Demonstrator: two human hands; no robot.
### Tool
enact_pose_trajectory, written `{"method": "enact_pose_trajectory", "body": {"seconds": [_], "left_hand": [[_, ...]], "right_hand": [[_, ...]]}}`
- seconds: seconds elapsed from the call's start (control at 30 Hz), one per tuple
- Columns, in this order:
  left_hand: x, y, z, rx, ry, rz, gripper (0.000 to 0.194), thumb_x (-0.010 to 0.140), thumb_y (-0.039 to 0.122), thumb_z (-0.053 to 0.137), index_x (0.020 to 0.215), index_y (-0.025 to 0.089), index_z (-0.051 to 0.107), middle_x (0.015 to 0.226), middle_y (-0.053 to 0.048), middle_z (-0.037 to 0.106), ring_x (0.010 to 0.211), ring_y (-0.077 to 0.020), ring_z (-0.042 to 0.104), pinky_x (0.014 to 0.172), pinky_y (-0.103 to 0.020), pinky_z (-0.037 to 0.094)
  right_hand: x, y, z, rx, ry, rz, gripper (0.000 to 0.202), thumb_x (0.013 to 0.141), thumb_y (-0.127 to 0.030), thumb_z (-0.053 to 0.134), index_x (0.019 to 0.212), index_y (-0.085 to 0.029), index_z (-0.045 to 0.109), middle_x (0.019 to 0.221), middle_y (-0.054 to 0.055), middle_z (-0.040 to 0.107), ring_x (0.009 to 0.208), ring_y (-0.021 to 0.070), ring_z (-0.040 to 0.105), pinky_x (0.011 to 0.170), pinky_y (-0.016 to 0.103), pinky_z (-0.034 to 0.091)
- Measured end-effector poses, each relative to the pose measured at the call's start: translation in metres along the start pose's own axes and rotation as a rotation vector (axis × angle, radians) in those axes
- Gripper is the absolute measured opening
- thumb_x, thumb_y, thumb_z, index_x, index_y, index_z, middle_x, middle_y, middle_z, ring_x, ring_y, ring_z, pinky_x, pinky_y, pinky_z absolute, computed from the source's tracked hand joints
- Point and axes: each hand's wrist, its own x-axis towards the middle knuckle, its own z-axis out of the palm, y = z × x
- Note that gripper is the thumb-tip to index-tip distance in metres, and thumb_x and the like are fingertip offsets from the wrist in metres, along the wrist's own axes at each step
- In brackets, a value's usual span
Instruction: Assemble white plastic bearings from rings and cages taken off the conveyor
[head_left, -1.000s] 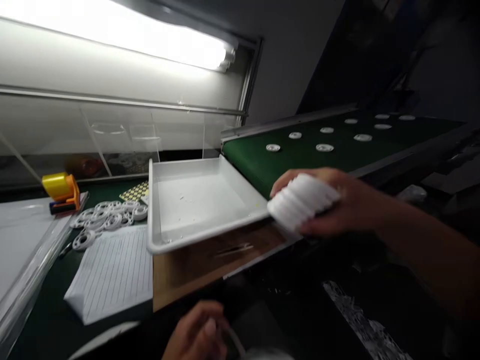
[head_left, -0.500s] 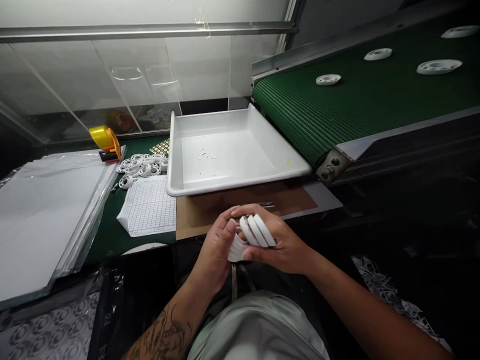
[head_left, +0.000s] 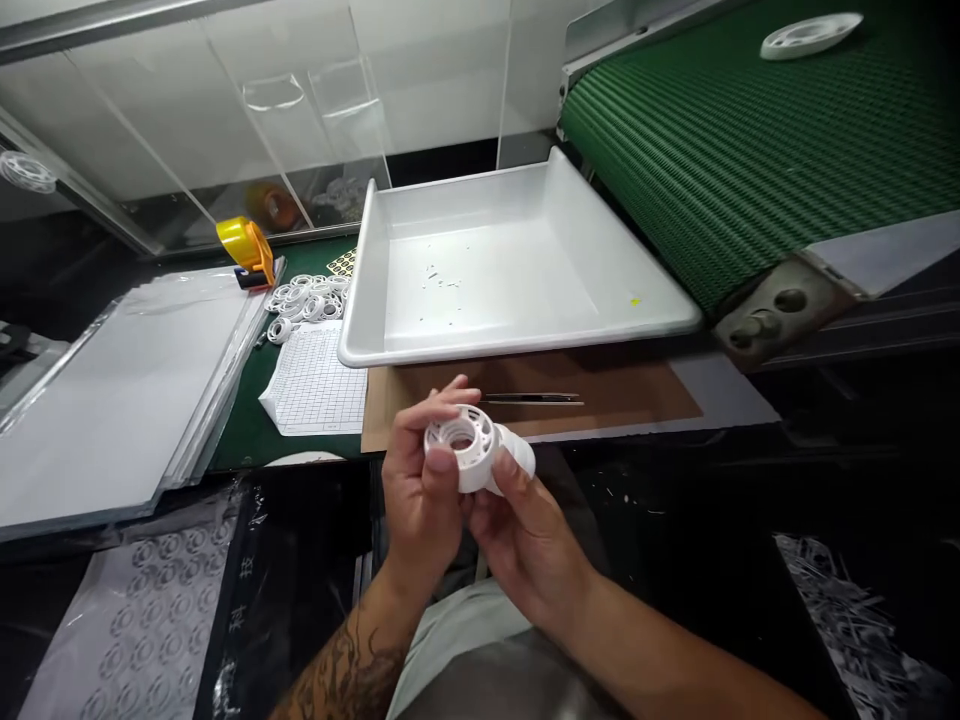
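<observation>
In front of my body, my left hand (head_left: 420, 480) is closed on a white plastic ring (head_left: 463, 437) with cutouts around its open centre. The ring's face is tilted up toward me, and the thumb presses its near rim. My right hand (head_left: 529, 525) is closed on more white rings (head_left: 521, 455), stacked on edge just behind and to the right of the first. Its thumb lies over them, touching the front ring's side. How many rings are in the stack is partly hidden by the fingers.
A white tray (head_left: 525, 345) with small scraps stands ahead. Tweezers (head_left: 532, 398) lie on brown cardboard (head_left: 630, 385). A green conveyor belt (head_left: 697, 150) carries a white ring (head_left: 810, 37). Left are a ring pile (head_left: 311, 300), gridded paper (head_left: 311, 385), a tape dispenser (head_left: 251, 255) and stacked sheets (head_left: 112, 390).
My hands have turned the rings, so one ring's open face now shows instead of edges. The view has shifted, bringing the belt closer and leaving fewer rings visible on it.
</observation>
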Motion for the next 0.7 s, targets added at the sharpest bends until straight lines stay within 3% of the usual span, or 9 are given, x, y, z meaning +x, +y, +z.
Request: {"method": "enact_pose_trajectory", "body": {"seconds": [0.07,0.2,0.27,0.33,0.43,0.53,0.6,0.7], "left_hand": [[-0.011,-0.007,-0.011,0.111,-0.07,0.08,0.025,0.108,0.048,0.058,0.117,0.029,0.071,0.133,-0.004,0.077,0.144,-0.0246,0.057,0.123,-0.042,0.04],[-0.027,-0.008,-0.037,0.236,-0.156,0.089,0.029,0.108,0.027,0.058,0.134,0.033,0.068,0.155,-0.004,0.061,0.146,-0.0234,0.054,0.12,-0.04,0.045],[-0.03,0.0,-0.045,0.244,-0.128,-0.009,0.03,0.106,0.023,0.062,0.133,0.034,0.07,0.147,-0.004,0.066,0.136,-0.0226,0.062,0.114,-0.037,0.05],[-0.028,0.009,-0.05,0.157,-0.072,-0.197,0.028,0.106,0.03,0.064,0.134,0.034,0.067,0.131,-0.005,0.074,0.112,-0.0205,0.074,0.096,-0.033,0.06],[-0.021,0.019,-0.051,0.032,-0.099,-0.479,0.05,0.098,0.061,0.069,0.133,0.026,0.064,0.108,-0.007,0.079,0.077,-0.0183,0.075,0.064,-0.025,0.06],[-0.015,0.023,-0.047,-0.025,-0.256,-0.655,0.072,0.081,0.078,0.076,0.119,0.017,0.072,0.089,-0.006,0.076,0.067,-0.0154,0.069,0.058,-0.022,0.055],[-0.014,0.025,-0.044,-0.029,-0.298,-0.698,0.063,0.078,0.069,0.086,0.113,0.018,0.074,0.089,-0.004,0.075,0.073,-0.0143,0.068,0.065,-0.02,0.056],[-0.017,0.029,-0.041,0.035,-0.275,-0.687,0.048,0.079,0.043,0.094,0.118,0.025,0.073,0.104,-0.002,0.077,0.09,-0.0158,0.072,0.077,-0.018,0.056]], "right_hand": [[0.0,-0.007,0.0,0.051,-0.059,0.019,0.039,0.083,-0.046,0.101,0.11,-0.024,0.082,0.11,0.004,0.077,0.102,0.0209,0.073,0.093,0.024,0.062],[0.004,-0.018,-0.014,-0.147,-0.13,-0.036,0.037,0.084,-0.025,0.099,0.115,-0.026,0.079,0.112,0.002,0.077,0.103,0.0214,0.075,0.093,0.027,0.063],[0.008,-0.024,-0.022,-0.292,-0.181,-0.098,0.042,0.082,-0.019,0.097,0.119,-0.026,0.077,0.115,0.002,0.076,0.106,0.0231,0.074,0.095,0.03,0.064],[0.01,-0.029,-0.03,-0.422,-0.236,-0.145,0.044,0.082,-0.016,0.094,0.119,-0.025,0.074,0.114,0.003,0.075,0.104,0.0241,0.074,0.091,0.031,0.065],[0.013,-0.036,-0.041,-0.617,-0.305,-0.17,0.051,0.084,-0.024,0.095,0.127,-0.027,0.069,0.118,0.005,0.072,0.094,0.0241,0.073,0.077,0.031,0.066],[0.015,-0.041,-0.052,-0.861,-0.407,-0.3,0.063,0.087,-0.033,0.096,0.14,-0.029,0.064,0.138,0.008,0.062,0.112,0.0285,0.067,0.093,0.037,0.062],[0.018,-0.042,-0.059,-0.98,-0.485,-0.399,0.067,0.091,-0.036,0.092,0.149,-0.03,0.059,0.148,0.007,0.055,0.127,0.0307,0.058,0.11,0.041,0.052],[0.021,-0.043,-0.063,-1.04,-0.531,-0.41,0.072,0.096,-0.044,0.088,0.157,-0.03,0.052,0.154,0.007,0.05,0.132,0.0305,0.053,0.115,0.04,0.047]]}}
